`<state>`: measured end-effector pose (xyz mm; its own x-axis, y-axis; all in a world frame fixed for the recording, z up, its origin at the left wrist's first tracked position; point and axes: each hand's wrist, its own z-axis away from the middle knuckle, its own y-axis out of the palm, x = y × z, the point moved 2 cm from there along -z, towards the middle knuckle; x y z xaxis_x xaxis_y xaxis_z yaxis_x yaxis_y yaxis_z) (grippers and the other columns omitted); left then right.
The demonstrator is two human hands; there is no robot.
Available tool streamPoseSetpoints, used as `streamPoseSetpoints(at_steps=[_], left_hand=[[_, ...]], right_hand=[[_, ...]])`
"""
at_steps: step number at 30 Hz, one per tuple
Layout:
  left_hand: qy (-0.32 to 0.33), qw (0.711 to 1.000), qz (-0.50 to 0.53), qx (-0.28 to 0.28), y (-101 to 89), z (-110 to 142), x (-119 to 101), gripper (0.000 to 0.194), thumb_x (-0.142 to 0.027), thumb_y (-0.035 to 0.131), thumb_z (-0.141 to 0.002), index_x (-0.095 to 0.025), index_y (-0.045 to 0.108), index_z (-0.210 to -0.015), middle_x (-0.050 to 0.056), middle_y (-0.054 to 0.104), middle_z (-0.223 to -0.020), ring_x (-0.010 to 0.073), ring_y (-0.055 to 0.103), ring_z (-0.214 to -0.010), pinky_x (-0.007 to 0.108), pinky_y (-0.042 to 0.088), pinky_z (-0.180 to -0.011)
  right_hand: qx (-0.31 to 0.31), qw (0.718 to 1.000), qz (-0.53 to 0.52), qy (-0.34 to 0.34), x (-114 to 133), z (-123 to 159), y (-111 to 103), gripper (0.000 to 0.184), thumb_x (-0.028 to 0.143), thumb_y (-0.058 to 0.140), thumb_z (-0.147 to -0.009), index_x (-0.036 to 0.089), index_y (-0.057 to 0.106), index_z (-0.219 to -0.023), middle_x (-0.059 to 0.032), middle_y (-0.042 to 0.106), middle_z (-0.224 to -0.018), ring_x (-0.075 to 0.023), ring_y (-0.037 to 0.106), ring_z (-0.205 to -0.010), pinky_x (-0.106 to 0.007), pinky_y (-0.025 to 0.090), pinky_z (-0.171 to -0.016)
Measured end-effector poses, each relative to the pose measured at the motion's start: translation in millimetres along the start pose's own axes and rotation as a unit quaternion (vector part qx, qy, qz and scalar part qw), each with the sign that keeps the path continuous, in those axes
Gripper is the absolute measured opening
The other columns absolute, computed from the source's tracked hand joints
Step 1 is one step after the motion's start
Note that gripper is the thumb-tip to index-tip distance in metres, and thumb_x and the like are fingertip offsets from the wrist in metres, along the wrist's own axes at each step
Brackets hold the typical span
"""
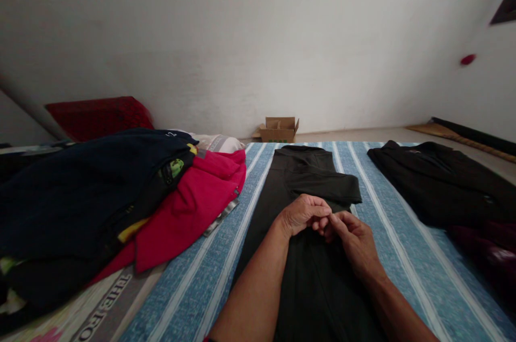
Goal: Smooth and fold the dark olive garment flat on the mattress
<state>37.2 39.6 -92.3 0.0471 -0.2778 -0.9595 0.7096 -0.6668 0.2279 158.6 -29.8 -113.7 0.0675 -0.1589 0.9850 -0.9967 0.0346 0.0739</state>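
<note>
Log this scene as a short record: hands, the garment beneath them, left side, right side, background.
Left hand: left hand, fingertips meeting the other hand's over the dark garment
Right hand: right hand, fingers bent; anything pinched is too small to tell
Garment: dark garment, laid lengthwise on the blue striped sheet, one sleeve folded across
Left side: navy clothing piled beside and partly over a red garment
Right side: black garment, maroon cloth nearer the camera
Background: open cardboard box near a pale wall
</note>
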Motion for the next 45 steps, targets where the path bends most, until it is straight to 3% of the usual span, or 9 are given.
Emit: streamPoseSetpoints(at_steps=[11, 20, 30, 34, 38, 45], left_hand=[[0.008, 1.0, 0.013, 0.003, -2.0, -0.7, 1.2, 0.024, -0.032, 0.072, -0.064, -0.01, 0.062, -0.068, -0.001, 0.058, -0.049, 0.0057, 0.049, -0.038, 0.016, 0.033, -0.04], [0.016, 1.0, 0.022, -0.009, -2.3, 0.0, 1.2, 0.025, -0.032, 0.073, -0.064, -0.01, 0.061, -0.068, -0.002, 0.057, -0.049, 0.0052, 0.047, -0.037, 0.018, 0.039, -0.043], [0.011, 0.999, 0.039, 0.015, -5.0, -1.7, 3.0, 0.028, -0.034, 0.073, -0.065, -0.01, 0.059, -0.069, -0.002, 0.056, -0.05, 0.0054, 0.046, -0.037, 0.02, 0.042, -0.045], [0.054, 0.991, 0.115, 0.05, -3.2, 0.6, -0.9, 0.025, -0.034, 0.067, -0.073, -0.013, 0.054, -0.068, -0.003, 0.052, -0.049, 0.0054, 0.042, -0.037, 0.023, 0.044, -0.048], [0.112, 0.965, 0.226, 0.071, -3.1, 4.9, -8.1, 0.021, -0.032, 0.06, -0.078, -0.016, 0.05, -0.068, -0.005, 0.047, -0.048, 0.0043, 0.032, -0.035, 0.022, 0.043, -0.047], [0.118, 0.943, 0.303, 0.064, -6.9, 8.9, -12.3, 0.023, -0.029, 0.052, -0.083, -0.018, 0.044, -0.064, -0.006, 0.039, -0.046, 0.005, 0.026, -0.034, 0.018, 0.034, -0.041]], right_hand=[[0.003, 0.999, -0.024, 0.021, -4.0, -1.4, -0.9, 0.033, 0.047, 0.058, -0.083, 0.016, 0.062, -0.072, -0.0022, 0.062, -0.065, -0.0126, 0.054, -0.058, -0.024, 0.043, -0.058], [0.006, 0.999, -0.041, 0.001, -7.7, -3.3, -0.6, 0.03, 0.045, 0.06, -0.081, 0.016, 0.063, -0.074, -0.0029, 0.063, -0.067, -0.013, 0.055, -0.058, -0.024, 0.045, -0.056], [0.009, 0.999, -0.052, -0.006, -2.9, -3.8, 1.9, 0.025, 0.041, 0.061, -0.082, 0.016, 0.062, -0.076, -0.0014, 0.063, -0.065, -0.0116, 0.055, -0.058, -0.022, 0.045, -0.056], [0.0, 0.999, -0.049, 0.005, -1.6, -2.9, 2.1, 0.026, 0.042, 0.063, -0.079, 0.017, 0.061, -0.075, -0.0012, 0.063, -0.065, -0.0116, 0.055, -0.057, -0.022, 0.045, -0.055], [-0.02, 0.999, -0.034, 0.028, -2.6, -2.6, 1.7, 0.028, 0.044, 0.067, -0.075, 0.017, 0.059, -0.074, 0.0003, 0.06, -0.058, -0.0119, 0.054, -0.053, -0.023, 0.044, -0.054], [-0.015, 0.999, -0.009, 0.028, -3.9, -2.6, 1.7, 0.029, 0.045, 0.066, -0.075, 0.017, 0.059, -0.071, 0.0003, 0.059, -0.058, -0.0119, 0.054, -0.054, -0.023, 0.044, -0.054]])
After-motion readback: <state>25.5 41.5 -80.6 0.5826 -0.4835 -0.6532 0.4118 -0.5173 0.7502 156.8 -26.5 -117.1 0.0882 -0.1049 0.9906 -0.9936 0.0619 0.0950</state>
